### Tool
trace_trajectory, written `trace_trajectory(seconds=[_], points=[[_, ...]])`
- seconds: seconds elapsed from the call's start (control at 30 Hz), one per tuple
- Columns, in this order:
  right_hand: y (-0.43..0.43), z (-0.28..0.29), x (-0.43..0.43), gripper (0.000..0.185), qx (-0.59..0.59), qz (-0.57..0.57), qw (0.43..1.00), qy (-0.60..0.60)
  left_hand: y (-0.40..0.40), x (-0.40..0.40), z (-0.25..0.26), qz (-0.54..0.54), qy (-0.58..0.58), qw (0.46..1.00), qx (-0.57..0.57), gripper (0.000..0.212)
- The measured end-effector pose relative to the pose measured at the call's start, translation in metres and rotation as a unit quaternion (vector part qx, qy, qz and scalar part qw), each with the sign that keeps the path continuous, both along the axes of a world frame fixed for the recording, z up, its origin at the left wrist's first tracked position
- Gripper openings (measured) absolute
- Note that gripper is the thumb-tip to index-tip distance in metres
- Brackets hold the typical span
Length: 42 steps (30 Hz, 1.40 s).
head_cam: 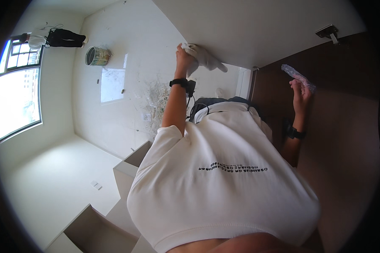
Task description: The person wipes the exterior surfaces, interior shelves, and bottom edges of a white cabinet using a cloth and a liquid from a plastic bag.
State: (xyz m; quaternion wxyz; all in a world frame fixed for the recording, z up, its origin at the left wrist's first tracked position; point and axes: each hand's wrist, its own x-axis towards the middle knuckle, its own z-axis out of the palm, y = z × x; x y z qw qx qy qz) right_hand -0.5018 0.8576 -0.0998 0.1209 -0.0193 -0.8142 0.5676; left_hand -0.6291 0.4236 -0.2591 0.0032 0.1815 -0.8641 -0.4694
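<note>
My left hand [185, 60] grips a bunched whitish cloth [207, 58] at the edge of a pale cabinet door [240, 31]. Part of the cloth hangs down along the edge, and I cannot tell how firmly it touches the panel. A metal cabinet hinge [327, 32] sits near the door's far right end. On the other side, my right hand [301, 91] holds a slim thing in crumpled clear plastic [297, 77], partly hidden by the fingers. Behind that hand is a dark brown panel [342, 104]. Black bands circle both wrists.
Litter and scraps [158, 98] lie on the glossy floor [126, 41] left of my body. Farther off stand a stained bucket [97, 56] and another person [63, 38] near the window [19, 95]. Open box-shaped cabinets [101, 226] are at lower left.
</note>
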Motion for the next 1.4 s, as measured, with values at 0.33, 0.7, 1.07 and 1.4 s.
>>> trace_trajectory(seconds=[0.33,0.7,1.07,1.4], points=[[-0.062,0.029,-0.006,0.026,-0.026,0.169,0.985,0.007,0.062,0.042,0.135,-0.428,-0.065,0.901,-0.014,0.073],[-0.091,0.069,-0.01,0.068,0.043,0.321,0.942,0.094,0.097,0.09,0.239,-0.417,0.17,0.823,0.347,0.093],[-0.107,0.1,-0.021,0.062,0.123,0.378,0.892,0.216,0.112,0.118,0.244,-0.318,0.207,0.767,0.518,0.069],[-0.113,0.065,-0.011,0.075,0.151,0.39,0.894,0.158,0.083,0.126,0.223,-0.128,0.206,0.723,0.647,0.051]])
